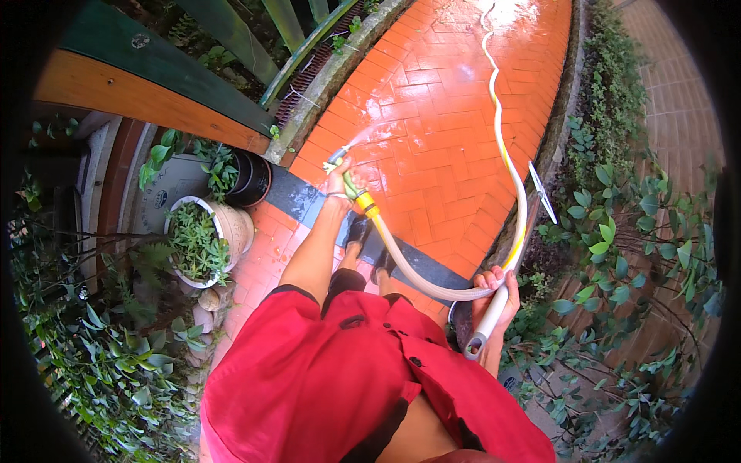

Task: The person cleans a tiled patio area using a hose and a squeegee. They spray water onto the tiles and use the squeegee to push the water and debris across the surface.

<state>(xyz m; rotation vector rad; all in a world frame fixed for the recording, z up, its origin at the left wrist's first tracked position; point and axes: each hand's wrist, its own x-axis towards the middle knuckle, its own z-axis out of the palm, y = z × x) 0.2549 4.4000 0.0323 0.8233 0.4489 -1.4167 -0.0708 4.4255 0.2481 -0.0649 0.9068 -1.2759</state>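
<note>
My left hand (341,180) grips a green hose spray gun (349,184) at the left of the walkway. A jet of water leaves its grey nozzle (338,154) and falls on wet orange herringbone paving (428,156). From a yellow connector (366,204) on the gun, a pale garden hose (402,260) sags across in front of my legs. On the right, my right hand (502,298) is closed around the hose and a long-handled tool's white handle (487,333) together. The tool's narrow white head (542,192), perhaps a squeegee, points away from me.
The hose runs on up the paving between low stone kerbs (324,87). At left stand a white flowerpot (236,228), a black pot (255,179) and a green and orange wooden structure (156,92). Leafy shrubs (619,249) crowd the right side.
</note>
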